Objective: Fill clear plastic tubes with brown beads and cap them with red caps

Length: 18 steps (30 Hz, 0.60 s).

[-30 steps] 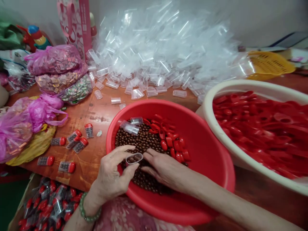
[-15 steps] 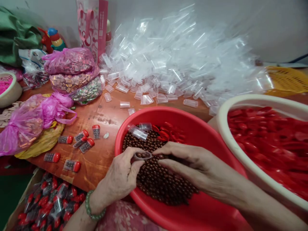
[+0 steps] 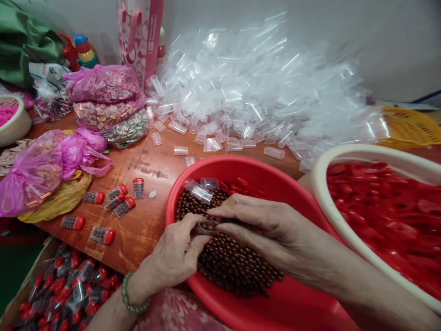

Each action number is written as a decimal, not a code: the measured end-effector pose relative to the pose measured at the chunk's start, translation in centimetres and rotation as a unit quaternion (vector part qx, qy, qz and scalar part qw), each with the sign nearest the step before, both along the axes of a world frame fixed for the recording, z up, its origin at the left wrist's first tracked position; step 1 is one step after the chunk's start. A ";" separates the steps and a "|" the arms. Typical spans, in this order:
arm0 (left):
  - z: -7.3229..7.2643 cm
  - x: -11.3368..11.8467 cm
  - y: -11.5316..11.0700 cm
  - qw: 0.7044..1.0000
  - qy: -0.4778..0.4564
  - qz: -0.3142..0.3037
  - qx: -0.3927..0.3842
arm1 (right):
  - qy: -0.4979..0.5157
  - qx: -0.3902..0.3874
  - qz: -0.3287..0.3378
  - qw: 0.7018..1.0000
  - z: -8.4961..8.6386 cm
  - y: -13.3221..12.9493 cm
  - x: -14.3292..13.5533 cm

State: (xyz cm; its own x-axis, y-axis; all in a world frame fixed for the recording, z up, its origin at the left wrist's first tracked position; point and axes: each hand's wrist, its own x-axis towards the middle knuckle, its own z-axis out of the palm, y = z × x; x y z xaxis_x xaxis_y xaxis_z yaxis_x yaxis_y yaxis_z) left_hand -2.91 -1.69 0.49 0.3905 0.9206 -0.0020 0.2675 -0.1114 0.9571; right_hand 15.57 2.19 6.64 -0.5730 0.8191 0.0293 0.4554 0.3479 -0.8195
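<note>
My left hand [image 3: 177, 250], with a green bead bracelet at the wrist, pinches a clear plastic tube [image 3: 207, 227] whose open end faces up and shows brown balls inside. My right hand [image 3: 272, 230] reaches in from the right, its fingertips at the tube's mouth; whether balls lie between those fingers is hidden. Both hands are over a red basin [image 3: 303, 197] holding a heap of small brown balls [image 3: 237, 269]. Two clear tubes [image 3: 199, 191] and some red caps [image 3: 243, 186] rest on the heap's far side.
A white tub [image 3: 320, 184] of red caps stands right. Behind lies a large pile of clear tubes [image 3: 241, 92]. Filled red-capped tubes [image 3: 102, 235] are on the table, more in a box [image 3: 20, 285] below. Pink bags [image 3: 103, 85] sit left.
My right hand has moved left onto the tube's mouth, its fingers now covering part of the opening. The view has shifted slightly.
</note>
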 end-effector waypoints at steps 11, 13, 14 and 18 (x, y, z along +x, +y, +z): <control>0.3 0.2 -0.2 0.987 -0.126 -0.009 -0.095 | 0.072 -0.156 -0.121 0.978 0.5 -0.7 0.7; 0.6 0.4 0.0 0.991 -0.114 -0.003 -0.070 | 0.071 -0.145 -0.112 0.981 0.4 -0.8 0.7; 0.7 0.5 0.1 0.991 -0.117 -0.003 -0.066 | 0.071 -0.133 -0.110 0.982 0.4 -0.8 0.7; 0.8 1.1 0.3 0.994 -0.100 -0.003 -0.052 | 0.088 -0.079 -0.123 0.985 0.5 -1.0 0.6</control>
State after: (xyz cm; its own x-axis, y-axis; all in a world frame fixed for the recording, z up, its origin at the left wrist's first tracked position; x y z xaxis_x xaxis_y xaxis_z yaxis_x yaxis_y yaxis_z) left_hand -1.81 -1.41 1.31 0.3984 0.9170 -0.0189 0.0712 -0.0104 0.9974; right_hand 16.15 1.18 7.09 -0.3545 0.9346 -0.0295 0.3565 0.1060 -0.9283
